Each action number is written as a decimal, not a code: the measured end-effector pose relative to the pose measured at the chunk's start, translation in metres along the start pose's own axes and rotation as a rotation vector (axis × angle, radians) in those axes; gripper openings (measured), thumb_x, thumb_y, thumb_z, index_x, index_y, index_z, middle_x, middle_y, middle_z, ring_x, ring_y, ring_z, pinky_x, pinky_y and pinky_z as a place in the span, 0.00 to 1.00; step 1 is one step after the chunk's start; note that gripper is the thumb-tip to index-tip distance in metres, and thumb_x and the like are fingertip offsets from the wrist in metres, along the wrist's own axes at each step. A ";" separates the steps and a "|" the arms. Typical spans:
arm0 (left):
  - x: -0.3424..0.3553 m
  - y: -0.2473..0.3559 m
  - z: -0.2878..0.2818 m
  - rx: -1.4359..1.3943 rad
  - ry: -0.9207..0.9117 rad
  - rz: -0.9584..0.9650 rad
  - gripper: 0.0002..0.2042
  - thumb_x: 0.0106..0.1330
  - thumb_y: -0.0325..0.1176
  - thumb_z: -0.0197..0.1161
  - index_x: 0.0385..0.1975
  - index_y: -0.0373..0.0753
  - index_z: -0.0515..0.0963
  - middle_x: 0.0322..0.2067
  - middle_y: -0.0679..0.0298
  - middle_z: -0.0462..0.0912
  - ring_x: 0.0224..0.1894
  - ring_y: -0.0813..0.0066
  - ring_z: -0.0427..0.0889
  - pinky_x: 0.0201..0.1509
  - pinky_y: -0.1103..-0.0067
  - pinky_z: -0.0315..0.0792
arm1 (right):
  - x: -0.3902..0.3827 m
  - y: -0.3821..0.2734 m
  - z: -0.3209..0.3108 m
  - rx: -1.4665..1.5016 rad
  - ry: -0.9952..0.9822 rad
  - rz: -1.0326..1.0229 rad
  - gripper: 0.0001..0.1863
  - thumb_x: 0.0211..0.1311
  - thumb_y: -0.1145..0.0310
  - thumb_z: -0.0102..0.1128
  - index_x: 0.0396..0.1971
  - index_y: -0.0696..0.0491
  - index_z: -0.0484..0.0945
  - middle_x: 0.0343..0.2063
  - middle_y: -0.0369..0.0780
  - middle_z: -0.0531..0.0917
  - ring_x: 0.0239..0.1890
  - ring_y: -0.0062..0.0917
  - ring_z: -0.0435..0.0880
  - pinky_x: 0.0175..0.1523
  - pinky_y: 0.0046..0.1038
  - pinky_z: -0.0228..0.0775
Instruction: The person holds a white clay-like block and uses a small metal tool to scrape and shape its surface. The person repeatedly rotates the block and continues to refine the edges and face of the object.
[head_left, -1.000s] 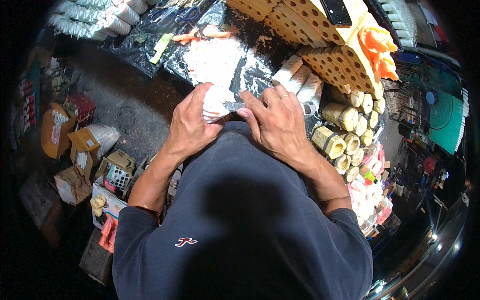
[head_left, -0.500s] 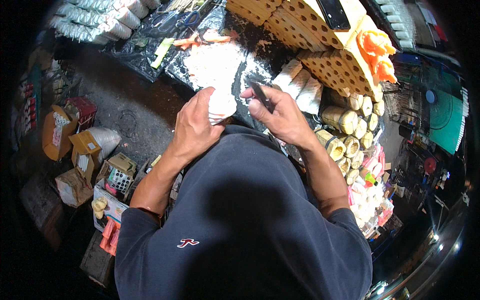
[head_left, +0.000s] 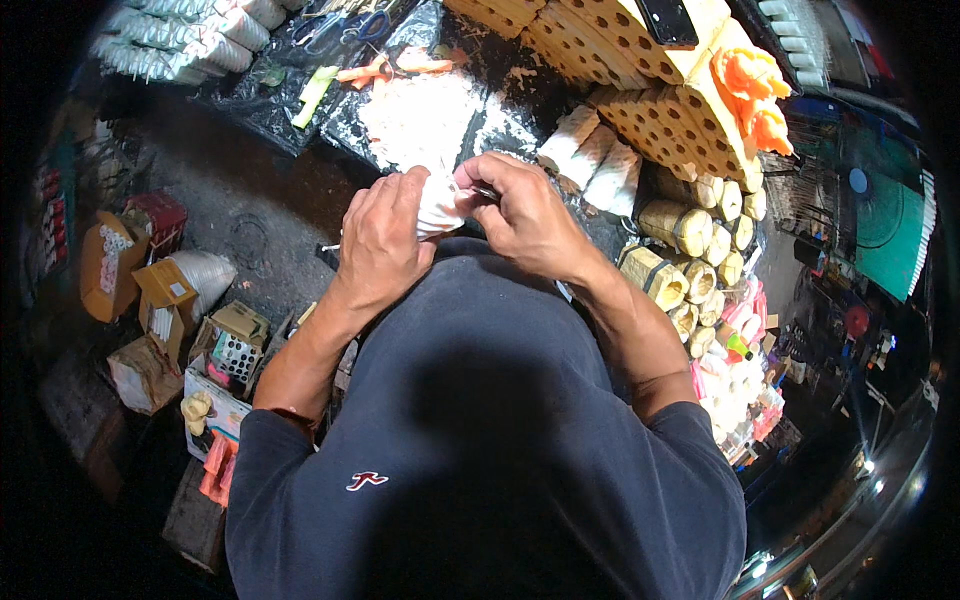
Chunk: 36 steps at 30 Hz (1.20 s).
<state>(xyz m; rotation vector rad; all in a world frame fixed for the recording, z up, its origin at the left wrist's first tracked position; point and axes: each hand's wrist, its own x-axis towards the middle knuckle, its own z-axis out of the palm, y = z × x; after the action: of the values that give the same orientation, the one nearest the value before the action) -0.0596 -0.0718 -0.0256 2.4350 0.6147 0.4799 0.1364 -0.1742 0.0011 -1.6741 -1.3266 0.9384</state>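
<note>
The fingers (head_left: 400, 215) of the left hand (head_left: 380, 245) curl tight around a small white lump (head_left: 438, 205), pinching it against the palm just above the person's chest. The right hand (head_left: 525, 220) meets it from the other side, its fingers closed on a thin dark tool (head_left: 487, 192), probably a small blade, though the grip hides most of it. The tool's tip touches the lump's right face.

To work it well, the left hand should hold the lump steady and turn it a little at a time, while the right makes short, shallow strokes away from the thumb.

Beyond the hands, the dark bench (head_left: 500, 110) carries a heap of white shavings (head_left: 420, 120) near its middle, pale wrapped rolls (head_left: 590, 160) toward its right edge, and orange scraps (head_left: 380, 70) at the far side.
</note>
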 end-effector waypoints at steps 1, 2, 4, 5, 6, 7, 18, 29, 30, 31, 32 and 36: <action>-0.001 -0.002 0.001 -0.030 0.008 -0.024 0.32 0.53 0.23 0.75 0.61 0.31 0.73 0.47 0.47 0.85 0.50 0.44 0.86 0.54 0.57 0.79 | 0.004 0.004 -0.002 -0.027 -0.029 -0.036 0.08 0.68 0.82 0.61 0.45 0.61 0.80 0.36 0.44 0.84 0.38 0.30 0.85 0.46 0.33 0.78; -0.003 -0.004 0.003 -0.060 0.017 -0.048 0.32 0.52 0.23 0.75 0.61 0.32 0.73 0.47 0.46 0.85 0.49 0.42 0.87 0.53 0.57 0.80 | 0.006 0.006 -0.005 -0.053 -0.057 -0.072 0.09 0.68 0.83 0.59 0.46 0.61 0.80 0.36 0.44 0.84 0.37 0.31 0.85 0.46 0.33 0.78; -0.003 -0.004 0.002 -0.113 0.011 -0.101 0.33 0.52 0.23 0.76 0.62 0.33 0.73 0.46 0.45 0.86 0.48 0.40 0.89 0.53 0.58 0.82 | 0.009 0.008 -0.009 -0.030 -0.050 -0.021 0.10 0.68 0.82 0.59 0.47 0.61 0.80 0.37 0.44 0.84 0.38 0.30 0.84 0.46 0.33 0.78; 0.000 -0.001 -0.002 -0.137 -0.003 -0.129 0.32 0.53 0.23 0.75 0.62 0.33 0.74 0.46 0.45 0.87 0.48 0.40 0.89 0.53 0.58 0.82 | 0.009 0.007 -0.012 -0.019 -0.048 0.004 0.10 0.68 0.82 0.59 0.48 0.61 0.80 0.37 0.44 0.84 0.38 0.30 0.84 0.47 0.33 0.78; 0.000 0.000 -0.005 -0.161 -0.016 -0.158 0.32 0.53 0.23 0.75 0.62 0.33 0.74 0.46 0.44 0.87 0.49 0.40 0.89 0.53 0.58 0.83 | 0.011 0.002 -0.016 -0.048 -0.050 0.052 0.09 0.69 0.82 0.60 0.47 0.61 0.80 0.38 0.44 0.85 0.38 0.29 0.84 0.48 0.32 0.78; 0.001 0.001 -0.006 -0.184 -0.029 -0.186 0.32 0.54 0.23 0.74 0.62 0.34 0.74 0.46 0.44 0.87 0.49 0.40 0.90 0.53 0.58 0.83 | 0.012 0.004 -0.017 -0.050 -0.017 0.076 0.11 0.70 0.81 0.61 0.50 0.61 0.81 0.41 0.46 0.85 0.42 0.33 0.86 0.51 0.34 0.79; 0.003 -0.003 -0.018 -0.340 -0.184 -0.294 0.31 0.53 0.24 0.72 0.61 0.35 0.75 0.41 0.47 0.88 0.46 0.44 0.91 0.52 0.61 0.83 | 0.017 0.031 -0.006 -0.114 -0.024 -0.262 0.18 0.64 0.79 0.74 0.53 0.49 0.91 0.49 0.42 0.88 0.47 0.33 0.91 0.48 0.33 0.84; 0.004 -0.002 -0.055 -0.042 -0.525 -0.169 0.28 0.53 0.24 0.75 0.58 0.37 0.76 0.47 0.47 0.87 0.52 0.41 0.88 0.57 0.56 0.82 | 0.005 0.014 -0.024 -0.336 -0.377 -0.310 0.06 0.66 0.73 0.69 0.38 0.60 0.83 0.32 0.47 0.84 0.37 0.47 0.86 0.45 0.44 0.78; 0.003 -0.003 -0.056 -0.007 -0.538 -0.147 0.28 0.54 0.24 0.75 0.57 0.37 0.76 0.48 0.47 0.87 0.52 0.42 0.88 0.57 0.56 0.81 | 0.005 0.008 -0.026 -0.291 -0.413 -0.252 0.06 0.65 0.75 0.69 0.38 0.60 0.82 0.32 0.48 0.84 0.37 0.47 0.86 0.45 0.44 0.78; 0.001 -0.003 -0.056 0.005 -0.510 -0.102 0.27 0.54 0.25 0.75 0.56 0.37 0.76 0.45 0.48 0.87 0.51 0.43 0.88 0.56 0.56 0.81 | 0.004 0.002 -0.029 -0.247 -0.448 -0.193 0.06 0.64 0.76 0.68 0.38 0.61 0.82 0.32 0.49 0.85 0.37 0.48 0.85 0.45 0.44 0.78; 0.000 -0.004 -0.056 0.017 -0.483 -0.058 0.26 0.54 0.25 0.75 0.54 0.37 0.76 0.42 0.49 0.86 0.49 0.45 0.88 0.55 0.56 0.82 | 0.004 0.000 -0.031 -0.203 -0.483 -0.135 0.06 0.63 0.77 0.67 0.38 0.62 0.82 0.32 0.49 0.85 0.37 0.49 0.85 0.46 0.45 0.78; -0.002 0.000 -0.059 0.033 -0.461 0.006 0.24 0.55 0.26 0.75 0.52 0.36 0.75 0.40 0.51 0.86 0.48 0.48 0.88 0.54 0.57 0.81 | 0.002 0.002 -0.033 -0.183 -0.520 -0.089 0.08 0.60 0.79 0.64 0.38 0.63 0.82 0.34 0.51 0.86 0.38 0.50 0.85 0.47 0.45 0.77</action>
<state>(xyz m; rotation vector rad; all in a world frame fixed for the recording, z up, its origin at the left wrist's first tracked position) -0.0886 -0.0465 0.0196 2.4577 0.4167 -0.0954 0.1673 -0.1770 0.0133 -1.5424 -1.8610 1.2860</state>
